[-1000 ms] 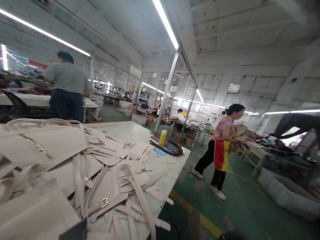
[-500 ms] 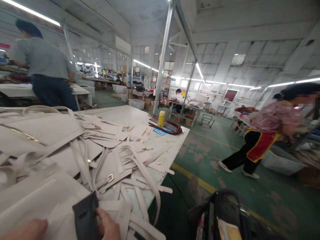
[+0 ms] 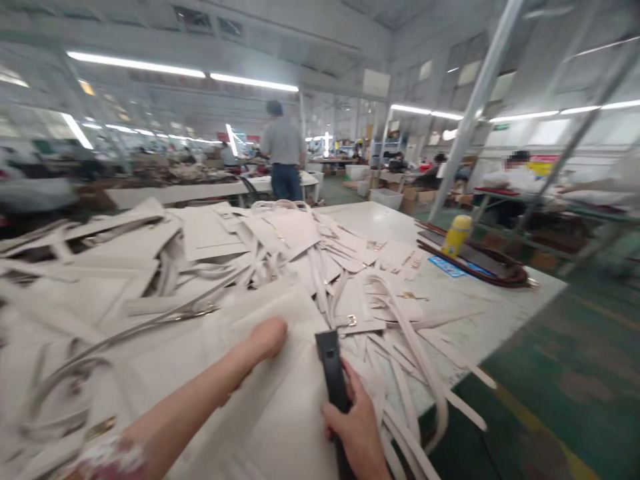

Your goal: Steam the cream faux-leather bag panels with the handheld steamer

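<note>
My left hand rests in a fist on a large cream leather panel at the near edge of the white table. My right hand grips a dark flat tool that points away from me, lying along the panel's right edge. Around both hands lies a heap of cream leather straps and bag pieces with small gold buckles.
A yellow bottle and dark brown straps sit at the table's far right. A person in a grey shirt stands beyond the table. Other people sit at benches on the right. A metal post rises behind. Green floor lies to the right.
The view swung left and down onto the table. My left forearm and fist now lie on the cream panel. The person in the yellow apron has left the view.
</note>
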`<state>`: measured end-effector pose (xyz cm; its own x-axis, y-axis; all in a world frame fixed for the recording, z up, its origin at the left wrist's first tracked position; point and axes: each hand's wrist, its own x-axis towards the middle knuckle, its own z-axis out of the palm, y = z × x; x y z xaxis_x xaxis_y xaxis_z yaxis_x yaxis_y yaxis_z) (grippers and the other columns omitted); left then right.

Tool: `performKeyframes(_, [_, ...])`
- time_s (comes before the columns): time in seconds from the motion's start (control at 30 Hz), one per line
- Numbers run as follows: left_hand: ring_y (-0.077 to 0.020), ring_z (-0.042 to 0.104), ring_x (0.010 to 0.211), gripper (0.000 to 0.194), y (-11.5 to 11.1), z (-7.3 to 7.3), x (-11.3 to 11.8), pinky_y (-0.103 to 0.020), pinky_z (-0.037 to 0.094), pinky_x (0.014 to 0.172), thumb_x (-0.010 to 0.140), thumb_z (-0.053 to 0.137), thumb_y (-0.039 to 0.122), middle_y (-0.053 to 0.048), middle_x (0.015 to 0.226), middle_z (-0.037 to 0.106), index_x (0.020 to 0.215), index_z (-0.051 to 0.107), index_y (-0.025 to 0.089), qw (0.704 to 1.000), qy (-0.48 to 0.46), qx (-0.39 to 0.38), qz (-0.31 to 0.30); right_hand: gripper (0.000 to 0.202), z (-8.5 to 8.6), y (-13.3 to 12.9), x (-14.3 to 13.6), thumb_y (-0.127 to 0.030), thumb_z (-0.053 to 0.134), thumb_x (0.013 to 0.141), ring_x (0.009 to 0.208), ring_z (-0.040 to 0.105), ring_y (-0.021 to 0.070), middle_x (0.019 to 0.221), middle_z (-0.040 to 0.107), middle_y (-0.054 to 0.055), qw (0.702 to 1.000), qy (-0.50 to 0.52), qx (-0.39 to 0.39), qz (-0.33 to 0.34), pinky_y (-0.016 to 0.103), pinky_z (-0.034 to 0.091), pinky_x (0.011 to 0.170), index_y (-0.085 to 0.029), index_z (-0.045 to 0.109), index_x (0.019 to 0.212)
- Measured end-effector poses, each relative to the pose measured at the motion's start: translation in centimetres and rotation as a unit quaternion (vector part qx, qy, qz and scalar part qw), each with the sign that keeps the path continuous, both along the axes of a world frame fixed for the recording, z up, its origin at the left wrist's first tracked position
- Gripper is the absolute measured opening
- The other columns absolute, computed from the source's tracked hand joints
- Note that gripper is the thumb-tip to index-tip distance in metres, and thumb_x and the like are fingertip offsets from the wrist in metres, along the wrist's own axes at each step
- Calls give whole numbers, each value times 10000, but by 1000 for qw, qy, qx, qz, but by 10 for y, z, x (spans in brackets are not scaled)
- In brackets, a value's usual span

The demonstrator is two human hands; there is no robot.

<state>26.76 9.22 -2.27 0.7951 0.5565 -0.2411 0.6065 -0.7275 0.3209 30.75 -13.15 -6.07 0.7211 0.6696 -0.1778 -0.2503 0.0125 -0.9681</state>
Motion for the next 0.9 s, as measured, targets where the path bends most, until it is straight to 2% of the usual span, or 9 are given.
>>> performKeyframes(0.13, [-118,560,482,162,10,-5,-15,-211,436,509,675,451,91,-9,572,602,688,609,127,996,27,-63,50,744,-15,-1,1,-268,578,649,405,476,96,835,617,31,999,5,-23,38,229,422,405,-178,242,1307])
performKeyframes(0.27, [-118,570,567,171,4,0,-26,-190,432,557,612,493,102,7,591,604,702,629,154,998,12,-55,36,756,-24,-4,1,-341,605,651,401,487,113,767,606,3,999,0,-37,39,250,426,411,-219,249,1307])
performKeyframes(0.4, [-158,575,632,166,-4,4,-27,-229,436,614,569,496,93,-18,578,604,635,636,154,999,26,-29,35,775,-26,-4,0,-365,642,624,405,483,114,749,585,-21,999,13,-33,24,258,427,410,-248,266,1292])
performKeyframes(0.5, [-173,570,559,152,-5,5,-28,-253,440,570,549,491,77,-40,525,594,579,630,131,997,59,-32,48,777,-27,-3,0,-353,657,622,405,488,121,701,571,-39,999,20,-35,24,264,428,415,-266,269,1289])
performKeyframes(0.7, [-124,578,518,219,-6,12,-32,-193,432,513,639,454,114,-21,609,635,705,659,155,995,87,-41,36,783,-26,-3,1,-351,649,629,414,484,126,720,575,-30,999,12,-33,32,271,429,415,-259,254,1298])
performKeyframes(0.8, [-205,612,662,167,-9,12,-27,-260,464,590,631,514,168,-76,677,650,707,660,139,995,94,21,10,749,-19,-4,1,-299,618,647,418,474,115,760,584,-12,999,9,-39,35,265,426,418,-239,252,1297])
performKeyframes(0.9, [-305,603,817,213,-14,8,-14,-379,471,689,613,523,105,-178,826,648,778,656,87,990,106,90,-23,722,-10,-4,1,-246,589,660,434,465,99,881,590,30,999,10,-32,37,258,428,423,-217,252,1298])
